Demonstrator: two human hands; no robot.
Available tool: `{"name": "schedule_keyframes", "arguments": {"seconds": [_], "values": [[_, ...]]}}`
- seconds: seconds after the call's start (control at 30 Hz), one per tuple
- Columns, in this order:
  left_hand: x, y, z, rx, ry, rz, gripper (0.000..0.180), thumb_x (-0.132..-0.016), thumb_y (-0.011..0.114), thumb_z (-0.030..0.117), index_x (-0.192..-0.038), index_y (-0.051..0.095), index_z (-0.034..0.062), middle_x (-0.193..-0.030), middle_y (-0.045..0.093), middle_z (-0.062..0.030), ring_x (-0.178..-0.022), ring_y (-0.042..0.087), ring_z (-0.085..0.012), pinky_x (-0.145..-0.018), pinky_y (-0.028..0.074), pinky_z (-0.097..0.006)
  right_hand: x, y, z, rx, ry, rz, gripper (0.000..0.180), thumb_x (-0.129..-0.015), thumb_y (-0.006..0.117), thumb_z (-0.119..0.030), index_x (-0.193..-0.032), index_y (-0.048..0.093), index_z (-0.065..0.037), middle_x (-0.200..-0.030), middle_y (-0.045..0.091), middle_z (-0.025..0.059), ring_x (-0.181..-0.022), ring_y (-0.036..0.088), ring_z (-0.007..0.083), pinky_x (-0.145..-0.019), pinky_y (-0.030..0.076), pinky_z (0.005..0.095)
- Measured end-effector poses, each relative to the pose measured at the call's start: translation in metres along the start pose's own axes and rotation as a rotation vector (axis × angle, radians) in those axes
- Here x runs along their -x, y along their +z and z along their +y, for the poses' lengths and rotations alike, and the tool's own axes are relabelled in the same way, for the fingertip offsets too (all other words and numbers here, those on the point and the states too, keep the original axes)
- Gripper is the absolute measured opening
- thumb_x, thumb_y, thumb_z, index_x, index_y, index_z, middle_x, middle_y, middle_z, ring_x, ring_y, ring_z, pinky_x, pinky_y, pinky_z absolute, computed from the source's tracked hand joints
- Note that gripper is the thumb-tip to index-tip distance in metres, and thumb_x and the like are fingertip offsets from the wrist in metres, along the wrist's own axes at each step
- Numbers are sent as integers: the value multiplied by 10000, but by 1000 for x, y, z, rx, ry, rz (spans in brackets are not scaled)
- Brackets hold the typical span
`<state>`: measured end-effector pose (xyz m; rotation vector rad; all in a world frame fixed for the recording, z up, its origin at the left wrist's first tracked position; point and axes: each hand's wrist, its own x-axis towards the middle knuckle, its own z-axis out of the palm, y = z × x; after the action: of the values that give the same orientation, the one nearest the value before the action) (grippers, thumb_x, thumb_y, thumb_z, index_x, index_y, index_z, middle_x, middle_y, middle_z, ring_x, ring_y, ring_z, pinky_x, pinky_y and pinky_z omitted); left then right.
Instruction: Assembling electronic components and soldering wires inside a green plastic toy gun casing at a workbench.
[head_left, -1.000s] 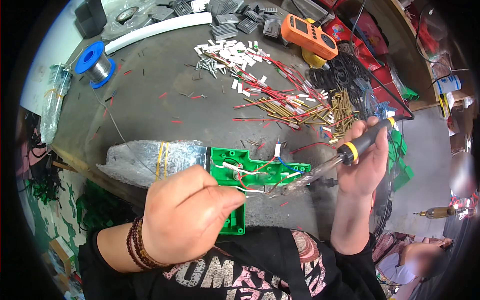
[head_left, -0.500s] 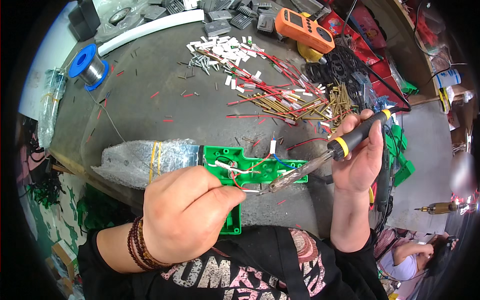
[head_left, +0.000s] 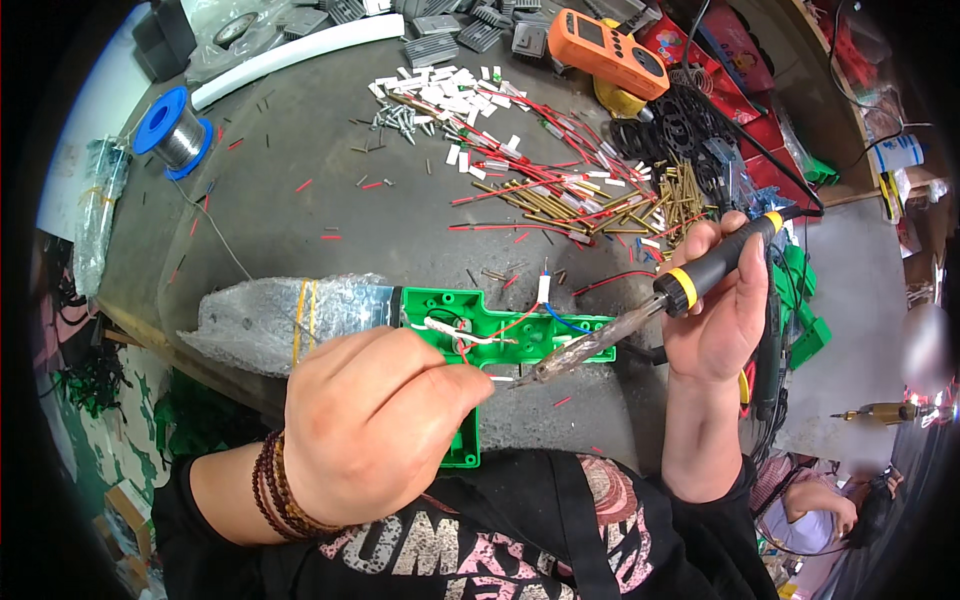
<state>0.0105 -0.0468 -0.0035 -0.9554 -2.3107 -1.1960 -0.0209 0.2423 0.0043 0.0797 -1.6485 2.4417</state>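
Note:
My left hand (head_left: 370, 430) is closed in a pinch around a thin wire (head_left: 502, 379), whose pale end pokes out past the fingertips. My right hand (head_left: 712, 320) grips a soldering iron (head_left: 715, 268) by its black and yellow handle. The iron's dark, worn tip points left and ends very close to that wire end; contact cannot be made out. Behind the fingers lies an open green housing (head_left: 575, 345) with red, blue and white wires inside. A white connector (head_left: 544, 289) stands at its upper edge. Bubble wrap (head_left: 250, 325) with yellow bands covers the blade-like part on its left.
A blue spool of solder (head_left: 175, 135) stands at the left, its strand trailing across the table. Farther back lie white connectors (head_left: 455, 100), red wires, brass rods (head_left: 525, 208) and screws (head_left: 400, 122). An orange meter (head_left: 608, 52) sits behind them. A co-worker (head_left: 815, 510) appears lower right.
The whole view has shifted slightly. Both hands hold nearly the same pose, with the iron's tip still beside the wire end.

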Motion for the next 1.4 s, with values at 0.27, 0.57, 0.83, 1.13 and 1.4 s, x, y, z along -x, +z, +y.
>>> {"name": "schedule_keyframes", "arguments": {"seconds": [0.27, 0.57, 0.83, 1.13, 1.4], "values": [[-12, -34, -2, 37, 83, -35, 370, -702, 765, -44, -1028, 616, 47, -790, 649, -89, -699, 586, -226, -608, 449, -350, 1, -4, -4, -12, -4, -18, 265, -1058, 437, -358, -1155, 497, -119, -915, 574, 71, -545, 441, 92, -536, 422, 245], [-57, -23, -51, -170, -302, 186, 576, -870, 662, 11, -1411, 470, 51, -1457, 482, -119, -1252, 567, -297, -974, 488, -394, -3, -6, -8, -55, -21, 20, 266, -1055, 448, -359, -1153, 493, -115, -903, 572, 65, -557, 452, 92, -545, 424, 241], [-6, -35, -35, -119, -26, 242, 368, -749, 699, -53, -1100, 614, 17, -993, 612, -152, -901, 591, -327, -796, 481, -408, -26, -39, -61, 352, -637, 128, 275, -1038, 522, -281, -1224, 496, -80, -1087, 608, 122, -905, 600, 174, -771, 517, 312], [-1, -16, -16, -32, 235, 81, 286, -630, 747, 81, -912, 713, 118, -735, 498, 14, -632, 494, -184, -573, 356, -330, -147, -73, -45, 1047, -591, 111, 246, -950, 642, -141, -1149, 565, -17, -1040, 656, 82, -923, 624, 136, -861, 499, 285], [-5, 2, -10, -278, 261, -45, 202, -662, 707, 127, -864, 719, 123, -715, 504, 37, -612, 485, -149, -569, 323, -319, -24, 13, -57, 1342, 45, -699, 163, -747, 805, -154, -845, 735, -45, -820, 677, 100, -774, 658, 246, -710, 512, 374]]}}
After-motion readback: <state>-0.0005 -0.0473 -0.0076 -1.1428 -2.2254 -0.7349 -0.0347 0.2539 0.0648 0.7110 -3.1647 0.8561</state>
